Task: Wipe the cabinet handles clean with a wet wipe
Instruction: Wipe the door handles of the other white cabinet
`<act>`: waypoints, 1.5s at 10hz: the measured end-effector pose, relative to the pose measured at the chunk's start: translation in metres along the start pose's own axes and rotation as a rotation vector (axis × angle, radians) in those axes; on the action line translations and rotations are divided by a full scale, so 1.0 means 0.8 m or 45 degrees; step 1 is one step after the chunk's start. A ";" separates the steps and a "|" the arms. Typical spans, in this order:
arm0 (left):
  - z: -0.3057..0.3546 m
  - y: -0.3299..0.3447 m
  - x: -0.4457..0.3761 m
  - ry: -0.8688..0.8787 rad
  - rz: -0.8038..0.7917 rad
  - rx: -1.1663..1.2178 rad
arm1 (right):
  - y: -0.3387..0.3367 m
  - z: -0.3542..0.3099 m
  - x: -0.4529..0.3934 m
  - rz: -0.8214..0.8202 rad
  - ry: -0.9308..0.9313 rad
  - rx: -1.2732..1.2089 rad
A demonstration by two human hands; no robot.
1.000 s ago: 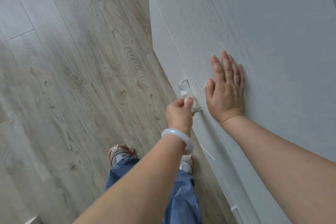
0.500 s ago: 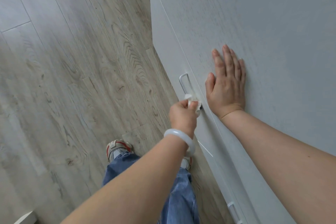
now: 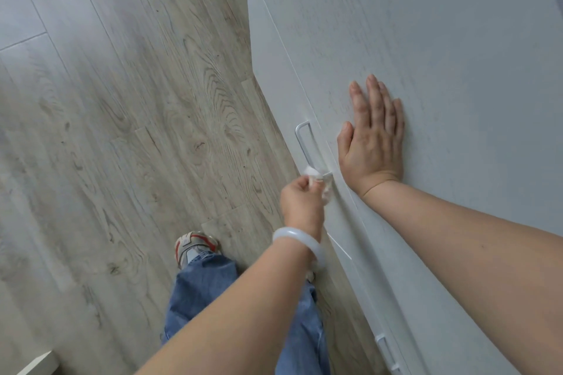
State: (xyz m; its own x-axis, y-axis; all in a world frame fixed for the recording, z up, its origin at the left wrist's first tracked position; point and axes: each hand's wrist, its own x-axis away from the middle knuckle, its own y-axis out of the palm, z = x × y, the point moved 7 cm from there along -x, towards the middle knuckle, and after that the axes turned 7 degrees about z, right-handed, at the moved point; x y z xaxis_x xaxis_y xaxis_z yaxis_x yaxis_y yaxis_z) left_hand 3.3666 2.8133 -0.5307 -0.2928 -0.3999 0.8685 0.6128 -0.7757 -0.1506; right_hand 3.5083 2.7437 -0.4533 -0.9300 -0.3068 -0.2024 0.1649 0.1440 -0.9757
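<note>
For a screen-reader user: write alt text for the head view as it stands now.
A person's left hand pinches a white wet wipe against the near end of a metal cabinet handle, while the right hand lies flat on the white cabinet top. Below are blue jeans, a sneaker and grey wood flooring.

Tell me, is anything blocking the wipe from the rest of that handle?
Nothing visible does. The left hand pinches the wipe against the near end of the handle, and the bar beyond it is bare up to its far end. The right hand lies flat on the cabinet top, beside the handle and clear of it.
</note>
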 end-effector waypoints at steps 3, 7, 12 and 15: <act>0.027 0.003 -0.021 -0.007 -0.084 0.057 | 0.000 0.000 0.000 -0.008 -0.004 0.018; 0.036 0.001 -0.030 -0.109 -0.376 0.174 | 0.000 -0.001 -0.001 -0.015 -0.011 0.016; 0.118 -0.017 -0.051 0.075 -0.108 0.085 | 0.000 -0.001 -0.001 0.001 -0.013 -0.015; 0.071 -0.016 -0.038 -0.038 0.049 0.323 | -0.001 0.000 -0.001 0.018 -0.012 -0.009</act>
State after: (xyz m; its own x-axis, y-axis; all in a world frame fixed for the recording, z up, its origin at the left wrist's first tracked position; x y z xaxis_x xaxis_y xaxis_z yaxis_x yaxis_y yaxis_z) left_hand 3.4093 2.8632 -0.5280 -0.2461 -0.4091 0.8787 0.7887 -0.6114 -0.0638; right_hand 3.5087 2.7441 -0.4525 -0.9246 -0.3131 -0.2171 0.1758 0.1550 -0.9721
